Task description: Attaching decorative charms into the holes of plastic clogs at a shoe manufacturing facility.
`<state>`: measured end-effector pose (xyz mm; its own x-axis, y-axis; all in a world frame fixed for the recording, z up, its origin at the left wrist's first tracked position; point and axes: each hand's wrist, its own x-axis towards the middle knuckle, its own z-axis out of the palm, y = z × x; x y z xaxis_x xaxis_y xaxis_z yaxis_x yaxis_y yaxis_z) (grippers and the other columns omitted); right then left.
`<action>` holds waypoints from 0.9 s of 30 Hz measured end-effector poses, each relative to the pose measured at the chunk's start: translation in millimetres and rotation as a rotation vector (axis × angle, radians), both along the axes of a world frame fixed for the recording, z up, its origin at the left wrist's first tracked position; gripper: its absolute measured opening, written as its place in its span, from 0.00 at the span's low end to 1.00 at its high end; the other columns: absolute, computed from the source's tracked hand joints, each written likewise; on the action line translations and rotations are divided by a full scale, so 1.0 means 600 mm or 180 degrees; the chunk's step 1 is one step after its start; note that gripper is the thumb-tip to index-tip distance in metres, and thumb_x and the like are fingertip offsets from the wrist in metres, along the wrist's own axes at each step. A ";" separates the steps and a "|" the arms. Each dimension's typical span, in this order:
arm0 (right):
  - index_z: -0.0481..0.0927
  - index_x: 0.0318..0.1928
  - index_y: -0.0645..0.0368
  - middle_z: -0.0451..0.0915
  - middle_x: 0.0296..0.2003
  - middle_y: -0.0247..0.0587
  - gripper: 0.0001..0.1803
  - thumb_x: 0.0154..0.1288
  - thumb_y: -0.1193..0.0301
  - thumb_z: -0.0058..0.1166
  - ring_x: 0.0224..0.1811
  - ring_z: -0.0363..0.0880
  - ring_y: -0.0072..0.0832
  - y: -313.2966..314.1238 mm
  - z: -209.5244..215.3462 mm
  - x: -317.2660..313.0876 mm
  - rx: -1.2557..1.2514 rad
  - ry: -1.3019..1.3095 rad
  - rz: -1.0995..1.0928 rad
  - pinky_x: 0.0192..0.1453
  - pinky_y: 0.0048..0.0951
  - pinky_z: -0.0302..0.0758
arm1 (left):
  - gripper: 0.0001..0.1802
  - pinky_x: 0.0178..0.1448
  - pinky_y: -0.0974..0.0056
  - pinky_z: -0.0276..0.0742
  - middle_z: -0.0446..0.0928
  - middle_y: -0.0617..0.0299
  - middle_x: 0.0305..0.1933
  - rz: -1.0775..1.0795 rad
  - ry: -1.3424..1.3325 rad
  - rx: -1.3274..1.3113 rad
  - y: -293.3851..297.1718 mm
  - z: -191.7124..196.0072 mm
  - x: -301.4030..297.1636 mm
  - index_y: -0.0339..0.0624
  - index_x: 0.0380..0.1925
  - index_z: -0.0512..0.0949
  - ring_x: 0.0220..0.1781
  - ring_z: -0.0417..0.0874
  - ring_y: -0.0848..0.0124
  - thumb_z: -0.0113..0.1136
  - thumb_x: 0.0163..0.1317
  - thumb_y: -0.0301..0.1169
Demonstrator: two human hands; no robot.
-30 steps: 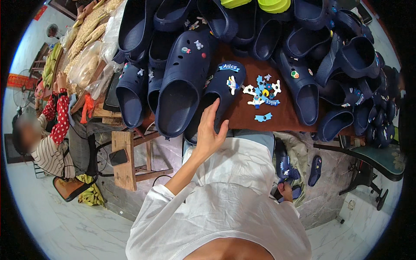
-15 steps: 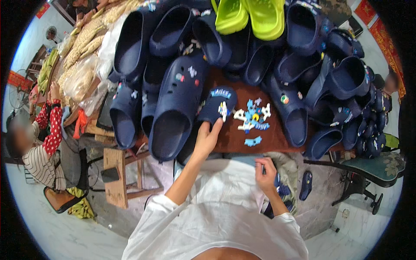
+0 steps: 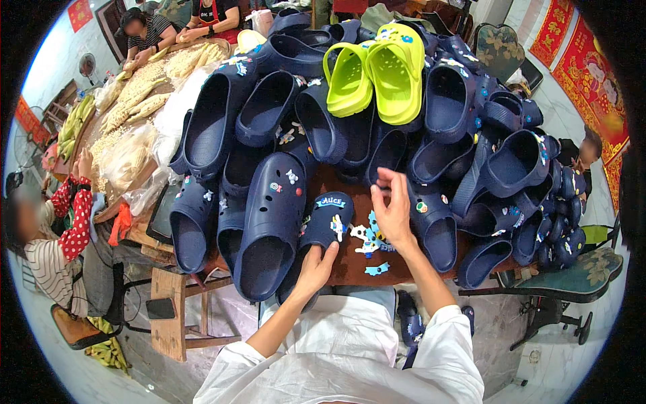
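Observation:
My left hand [image 3: 315,269] grips a navy clog [image 3: 323,225], its fingers inside the shoe opening and the thumb on the upper. A blue banner charm [image 3: 332,201] and a white figure charm [image 3: 338,227] sit on that clog's toe. Raised above the brown tabletop [image 3: 350,259], my right hand [image 3: 396,212] has its fingers apart and slightly curled, with nothing seen in them. It partly hides a small heap of blue and white shoe charms [image 3: 368,237]. One light-blue charm [image 3: 377,268] lies apart, nearer to me.
Navy clogs [image 3: 272,222] are piled left, right and behind, with a lime-green pair [image 3: 393,81] on top. Left stands a wooden stool [image 3: 168,296] with a phone [image 3: 160,309]. Several people sit around a corn-covered table [image 3: 128,121]. A chair [image 3: 572,273] stands right.
My right hand has risen from beside my lap to above the charm heap. My left hand keeps hold of the clog. The view has shifted, showing more of the far side.

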<state>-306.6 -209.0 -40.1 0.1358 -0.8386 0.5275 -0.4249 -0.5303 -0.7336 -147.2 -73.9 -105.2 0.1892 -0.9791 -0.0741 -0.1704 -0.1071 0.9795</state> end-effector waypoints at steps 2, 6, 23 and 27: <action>0.73 0.55 0.64 0.73 0.46 0.50 0.16 0.67 0.75 0.53 0.47 0.77 0.41 -0.027 0.025 0.000 -0.0216 0.0156 -0.0085 0.51 0.37 0.76 | 0.31 0.61 0.53 0.71 0.77 0.31 0.53 -0.0109 -0.0125 0.0020 0.006 0.007 0.009 0.26 0.58 0.70 0.58 0.78 0.42 0.51 0.72 0.48; 0.73 0.54 0.64 0.73 0.47 0.52 0.17 0.65 0.75 0.54 0.51 0.75 0.45 -0.064 0.080 0.024 -0.0673 0.0456 -0.0189 0.58 0.41 0.72 | 0.32 0.60 0.52 0.72 0.76 0.31 0.54 -0.0140 -0.0266 -0.0131 0.036 0.016 0.009 0.26 0.59 0.68 0.57 0.78 0.41 0.55 0.69 0.45; 0.70 0.57 0.65 0.71 0.52 0.53 0.33 0.58 0.58 0.64 0.57 0.67 0.50 -0.240 0.175 0.111 -0.1335 0.1682 -0.1316 0.58 0.51 0.65 | 0.31 0.69 0.57 0.69 0.71 0.46 0.67 -0.0312 -0.0008 -0.0285 0.087 0.027 0.027 0.36 0.68 0.64 0.66 0.75 0.58 0.60 0.67 0.32; 0.71 0.55 0.66 0.72 0.52 0.59 0.37 0.56 0.51 0.66 0.57 0.68 0.53 -0.310 0.188 0.125 -0.0695 0.1860 -0.1490 0.59 0.53 0.67 | 0.33 0.70 0.57 0.68 0.70 0.45 0.67 -0.0344 -0.0049 -0.0180 0.093 0.042 0.030 0.34 0.69 0.62 0.68 0.73 0.58 0.60 0.67 0.33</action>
